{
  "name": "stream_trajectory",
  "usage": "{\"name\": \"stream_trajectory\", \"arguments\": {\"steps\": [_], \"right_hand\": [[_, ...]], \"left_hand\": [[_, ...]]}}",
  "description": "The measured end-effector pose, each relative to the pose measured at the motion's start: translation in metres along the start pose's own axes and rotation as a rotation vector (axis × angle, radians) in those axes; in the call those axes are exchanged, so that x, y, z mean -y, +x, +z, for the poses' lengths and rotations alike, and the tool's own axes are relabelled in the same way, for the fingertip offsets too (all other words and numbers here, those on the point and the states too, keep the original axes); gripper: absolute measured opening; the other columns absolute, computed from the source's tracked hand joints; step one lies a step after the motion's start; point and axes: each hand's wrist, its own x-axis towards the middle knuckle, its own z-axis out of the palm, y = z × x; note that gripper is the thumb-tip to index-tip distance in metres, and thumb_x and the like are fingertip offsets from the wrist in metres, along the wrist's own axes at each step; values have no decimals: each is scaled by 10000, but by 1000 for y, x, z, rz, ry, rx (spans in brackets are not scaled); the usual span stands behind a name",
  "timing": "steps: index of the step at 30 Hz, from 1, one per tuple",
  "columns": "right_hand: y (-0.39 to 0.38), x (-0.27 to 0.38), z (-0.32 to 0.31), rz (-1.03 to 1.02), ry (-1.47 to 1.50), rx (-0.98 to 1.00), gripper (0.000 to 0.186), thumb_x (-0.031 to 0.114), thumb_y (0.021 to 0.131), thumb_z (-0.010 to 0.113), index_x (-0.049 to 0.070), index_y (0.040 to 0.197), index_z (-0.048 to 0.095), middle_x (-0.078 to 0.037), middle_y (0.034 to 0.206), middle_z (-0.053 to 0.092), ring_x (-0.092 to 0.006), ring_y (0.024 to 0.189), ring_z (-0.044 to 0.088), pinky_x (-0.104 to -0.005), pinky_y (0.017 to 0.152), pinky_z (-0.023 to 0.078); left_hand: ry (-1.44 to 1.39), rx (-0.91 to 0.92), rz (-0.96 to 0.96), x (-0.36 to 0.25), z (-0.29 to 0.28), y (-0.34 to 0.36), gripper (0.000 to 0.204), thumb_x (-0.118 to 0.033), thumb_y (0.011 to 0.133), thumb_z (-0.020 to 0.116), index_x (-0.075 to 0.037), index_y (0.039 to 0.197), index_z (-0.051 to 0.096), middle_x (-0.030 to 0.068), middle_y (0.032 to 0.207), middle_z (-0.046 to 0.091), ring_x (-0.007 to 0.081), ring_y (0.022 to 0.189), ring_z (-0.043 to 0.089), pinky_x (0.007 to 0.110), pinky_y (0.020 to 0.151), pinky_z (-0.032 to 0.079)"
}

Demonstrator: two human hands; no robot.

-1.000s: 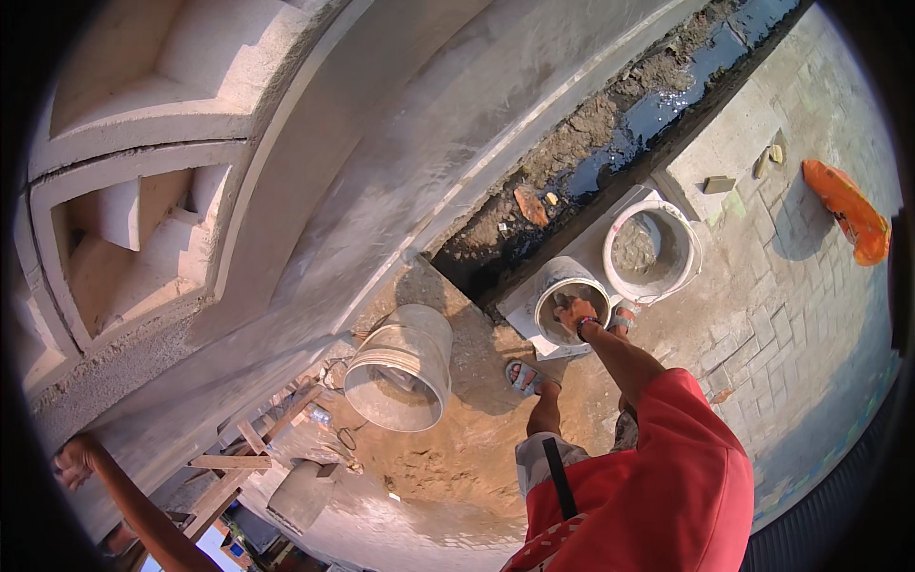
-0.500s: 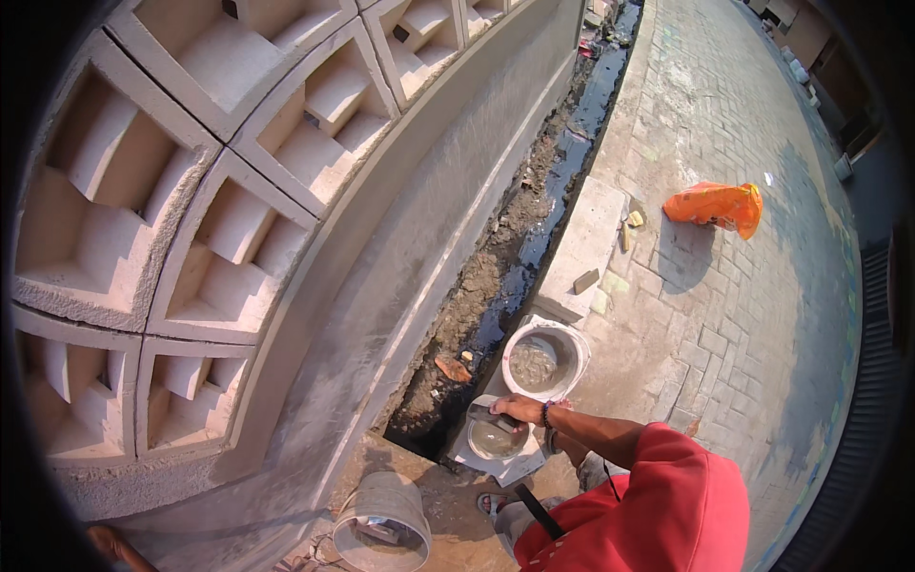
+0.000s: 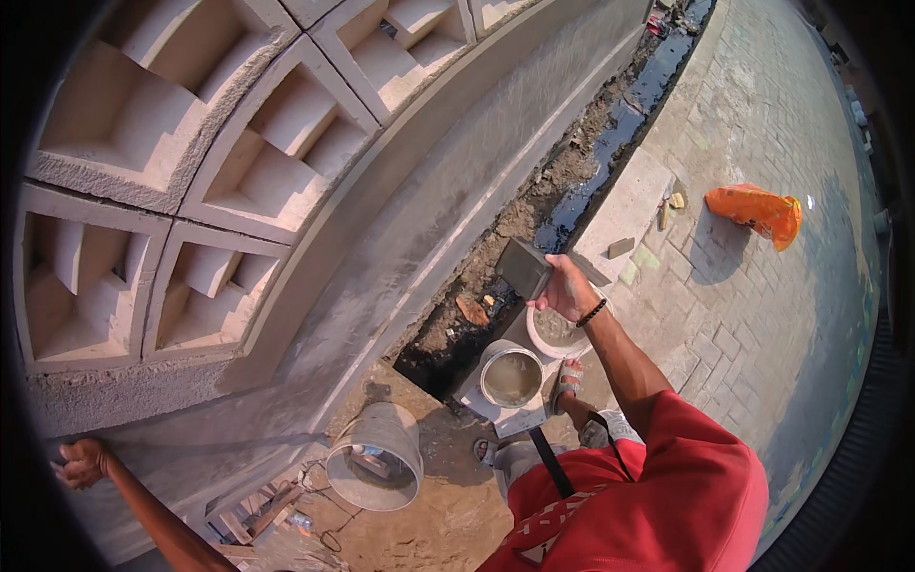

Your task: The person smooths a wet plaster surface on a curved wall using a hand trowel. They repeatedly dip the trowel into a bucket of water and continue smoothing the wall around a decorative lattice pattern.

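My right hand (image 3: 572, 289) grips a flat grey rectangular block (image 3: 522, 269) by its right end, fingers closed round it; whether it is a sponge or a float I cannot make out. It is held up over the ditch, above and left of a white bucket (image 3: 558, 334) of grey wet mix. Nearer me, a smaller bucket (image 3: 512, 377) of murky grey liquid rests on a pale slab (image 3: 519, 419). Far to the left, my left hand (image 3: 80, 464) is by the grey plastered wall (image 3: 381, 248), fingers loosely bent and apart, with nothing seen in it.
A ditch (image 3: 610, 157) with dark water and rubble runs along the wall's foot. A large bucket (image 3: 386, 458) holding tools sits lower left. Pale openwork blocks (image 3: 286, 143) top the wall. An orange bag (image 3: 755, 214) and a small brick-like piece (image 3: 620, 248) lie on the paving.
My right hand has lifted the grey block from over the smaller bucket, up and toward the wall. My left hand has come further into view at the left. The view has shifted.
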Motion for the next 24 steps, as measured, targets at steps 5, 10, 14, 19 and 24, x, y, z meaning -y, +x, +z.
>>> {"name": "stream_trajectory", "arguments": {"steps": [5,10,14,19,24], "right_hand": [[11,-13,65,-30,326,247,626,469,895,403,3,1313,419,-316,1110,564,-319,774,643,-299,589,533],[42,-28,126,-498,48,-98,654,243,852,606,23,1394,313,-206,1117,566,-221,908,615,-275,713,520],[79,-63,162,-583,-211,-215,744,88,793,693,9,1409,283,-127,1167,505,-144,979,555,-247,746,504],[122,-51,198,-827,-283,-358,700,117,783,698,12,1382,349,-128,1157,465,-169,976,533,-254,745,493],[162,-61,244,-873,-328,-586,773,194,746,718,2,1380,320,-175,1196,437,-265,1076,491,-323,802,475]], "left_hand": [[-24,110,-63,-17,-23,11,505,-369,829,501,-47,1217,536,164,1246,448,312,1183,406,466,977,336],[-17,208,-98,-28,-34,21,568,-364,843,469,-4,1282,440,201,1283,377,339,1197,373,473,990,317],[-29,220,-139,-45,-42,21,571,-355,846,443,29,1268,421,223,1264,371,364,1172,378,479,986,313],[-53,247,-210,-70,-54,24,560,-330,834,441,36,1258,422,229,1243,381,374,1155,381,475,976,317],[-73,225,-178,-60,-45,20,571,-328,822,446,52,1248,425,228,1218,402,372,1130,388,469,962,325]]}}
